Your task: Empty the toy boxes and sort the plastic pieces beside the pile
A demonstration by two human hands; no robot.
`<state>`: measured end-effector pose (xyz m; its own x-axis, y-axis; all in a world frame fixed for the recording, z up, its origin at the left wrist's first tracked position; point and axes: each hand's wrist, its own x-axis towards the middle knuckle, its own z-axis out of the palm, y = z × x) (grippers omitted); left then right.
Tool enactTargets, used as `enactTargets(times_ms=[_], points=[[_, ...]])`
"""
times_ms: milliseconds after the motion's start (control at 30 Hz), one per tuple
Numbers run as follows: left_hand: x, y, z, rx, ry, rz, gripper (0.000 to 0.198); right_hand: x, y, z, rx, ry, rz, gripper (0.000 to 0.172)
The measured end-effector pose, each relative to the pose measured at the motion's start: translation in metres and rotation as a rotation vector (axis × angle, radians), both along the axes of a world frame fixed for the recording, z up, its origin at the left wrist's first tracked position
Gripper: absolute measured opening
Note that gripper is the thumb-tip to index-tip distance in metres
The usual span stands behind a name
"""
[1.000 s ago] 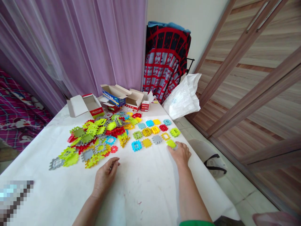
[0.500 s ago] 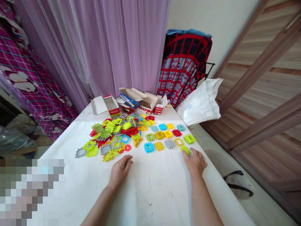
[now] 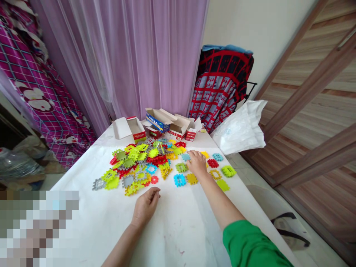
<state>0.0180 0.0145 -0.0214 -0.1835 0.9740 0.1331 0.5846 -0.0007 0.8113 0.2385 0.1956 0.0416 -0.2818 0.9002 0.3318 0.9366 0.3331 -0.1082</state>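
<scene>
My right hand [image 3: 197, 163] reaches over the laid-out rows of toothed plastic tiles, its fingertips by a pale blue tile [image 3: 185, 157]; whether it grips anything is hidden. Beneath and around it are a green tile [image 3: 181, 167], a yellow tile [image 3: 191, 178] and a blue tile [image 3: 179, 180]. A lime tile [image 3: 223, 185] lies at the near right of the rows. My left hand [image 3: 147, 204] rests on the white table with curled fingers and nothing visible in it, just below a mixed heap of tiles [image 3: 141, 155].
Open cardboard boxes [image 3: 158, 120] stand at the far edge of the table [image 3: 178, 222]. A white plastic bag [image 3: 241, 129] sits at the right edge, before a chair draped in red and navy cloth [image 3: 217, 81]. Purple curtains [image 3: 139, 55] hang behind.
My right hand has moved left and away from me, off the lime tile, which now lies flat. My left hand stays curled in place. The view has shifted slightly.
</scene>
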Motion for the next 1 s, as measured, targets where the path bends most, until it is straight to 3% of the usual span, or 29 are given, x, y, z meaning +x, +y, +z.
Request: enactTargets(times_ms=[133,267,400,600,733,867,933,1000], points=[[0.001,0.000,-0.003,0.006,-0.005,0.012,0.027,-0.028,0.035,-0.001,-0.153,-0.172,0.064,0.056],[0.001,0.000,-0.003,-0.002,0.006,0.016,0.026,-0.039,0.057,-0.011,-0.216,-0.209,0.080,0.061],[0.002,-0.001,-0.001,0.009,0.013,0.023,0.025,-0.045,0.067,-0.015,-0.234,-0.201,0.116,0.053],[0.003,-0.001,0.001,0.012,0.036,0.024,0.026,-0.052,0.067,-0.012,-0.210,-0.133,0.146,0.028],[0.003,-0.001,0.002,0.004,0.048,0.027,0.025,-0.049,0.062,-0.007,-0.162,-0.023,0.110,0.026],[0.002,0.000,0.001,0.015,0.019,0.022,0.026,-0.030,0.049,-0.007,-0.139,0.105,-0.003,0.036],[0.001,0.001,0.000,0.017,0.005,0.025,0.026,-0.011,0.034,-0.013,-0.153,0.295,-0.052,0.041],[0.000,0.002,-0.001,0.012,-0.004,0.028,0.027,0.015,0.012,-0.022,-0.183,0.661,-0.090,0.047]])
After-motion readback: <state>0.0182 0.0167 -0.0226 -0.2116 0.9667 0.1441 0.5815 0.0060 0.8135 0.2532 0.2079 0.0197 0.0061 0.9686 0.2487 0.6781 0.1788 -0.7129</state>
